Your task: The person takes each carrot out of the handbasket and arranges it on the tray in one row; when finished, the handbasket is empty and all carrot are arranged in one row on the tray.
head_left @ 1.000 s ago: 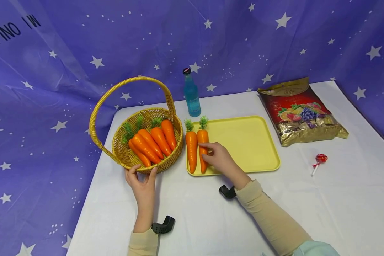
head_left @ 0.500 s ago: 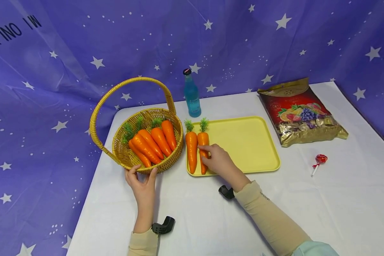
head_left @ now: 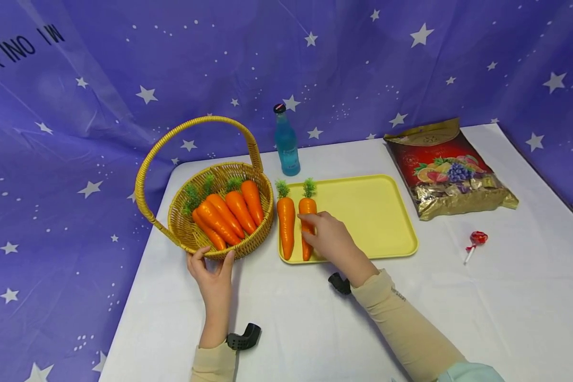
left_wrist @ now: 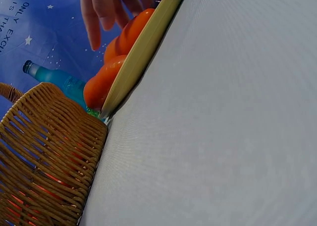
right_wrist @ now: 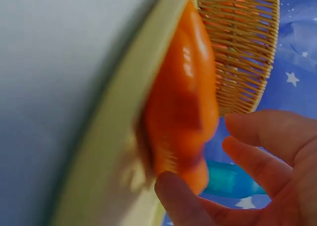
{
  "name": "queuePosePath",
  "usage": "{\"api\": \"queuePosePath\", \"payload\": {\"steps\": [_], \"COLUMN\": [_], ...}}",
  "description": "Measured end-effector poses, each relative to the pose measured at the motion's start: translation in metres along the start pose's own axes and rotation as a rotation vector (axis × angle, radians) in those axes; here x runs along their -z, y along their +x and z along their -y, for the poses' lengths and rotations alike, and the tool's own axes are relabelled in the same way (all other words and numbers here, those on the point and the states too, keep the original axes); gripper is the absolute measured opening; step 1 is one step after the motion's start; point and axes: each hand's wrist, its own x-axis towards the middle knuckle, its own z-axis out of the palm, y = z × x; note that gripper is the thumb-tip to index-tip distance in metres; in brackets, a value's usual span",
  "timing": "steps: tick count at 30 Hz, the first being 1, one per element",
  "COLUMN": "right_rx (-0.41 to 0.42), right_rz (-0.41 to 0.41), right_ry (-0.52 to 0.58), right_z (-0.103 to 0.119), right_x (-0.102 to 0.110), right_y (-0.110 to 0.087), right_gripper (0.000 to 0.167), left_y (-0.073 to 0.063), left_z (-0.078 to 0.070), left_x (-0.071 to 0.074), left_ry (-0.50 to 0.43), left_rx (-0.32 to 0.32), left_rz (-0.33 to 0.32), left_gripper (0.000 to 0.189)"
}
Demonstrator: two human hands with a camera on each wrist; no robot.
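Observation:
My left hand (head_left: 212,273) holds the near rim of the wicker basket (head_left: 172,212), fingers over the edge. Several orange carrots (head_left: 219,220) with green tops lie inside it. My right hand (head_left: 333,241) is over the right-hand carrot (head_left: 307,207) on the yellow tray (head_left: 363,212). In the right wrist view its thumb (right_wrist: 173,191) is right at the carrot (right_wrist: 183,87), while the other fingers are spread apart above it. A second carrot (head_left: 286,228) lies beside it along the tray's left edge, both with tops pointing away.
A blue bottle (head_left: 287,146) stands behind the tray. At the back right lies a red and gold candy bag (head_left: 453,172), with a red lollipop (head_left: 478,239) in front of it. A purple star-patterned cloth (head_left: 353,69) hangs behind the white table (head_left: 286,329).
The right-hand carrot has shifted slightly to the right, widening the gap between the two on the tray. My right hand has moved a little with it; my left hand stays at the basket.

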Motion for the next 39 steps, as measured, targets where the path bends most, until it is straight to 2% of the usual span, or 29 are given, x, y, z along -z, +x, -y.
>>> {"api": "queuePosePath", "payload": {"steps": [4,7,14,18,24,33,39], "right_rx": [0.024,0.064,0.227,0.274,0.290,0.343,0.408], "right_rz": [-0.034,-0.044,0.026,0.085,0.167,0.230,0.264], "right_ry": [-0.021,0.010,0.304,0.408,0.407,0.382,0.284], "right_z": [0.009,0.019,0.045,0.059,0.080,0.102,0.108], "right_x": [0.009,0.015,0.018,0.014,0.003,-0.016,-0.029], "right_y": [0.003,0.008,0.029,0.043,0.060,0.073,0.077], "right_gripper": [0.040,0.040,0.040,0.040,0.042,0.041,0.041], "left_y": [0.000,0.001,0.001,0.000,0.000,0.000,0.000], "left_z": [0.000,0.000,0.001,0.000,-0.002,-0.002,0.000], "left_x": [0.000,0.001,0.000,-0.001,-0.002,-0.001,-0.001], "left_ry": [-0.001,0.003,0.017,0.022,0.025,0.040,0.042], "left_rx": [0.007,0.011,-0.012,-0.022,-0.019,-0.031,-0.035], "left_rz": [-0.007,-0.009,-0.012,-0.010,0.001,-0.004,-0.006], "left_gripper": [0.055,0.055,0.055,0.054,0.057,0.055,0.055]}}
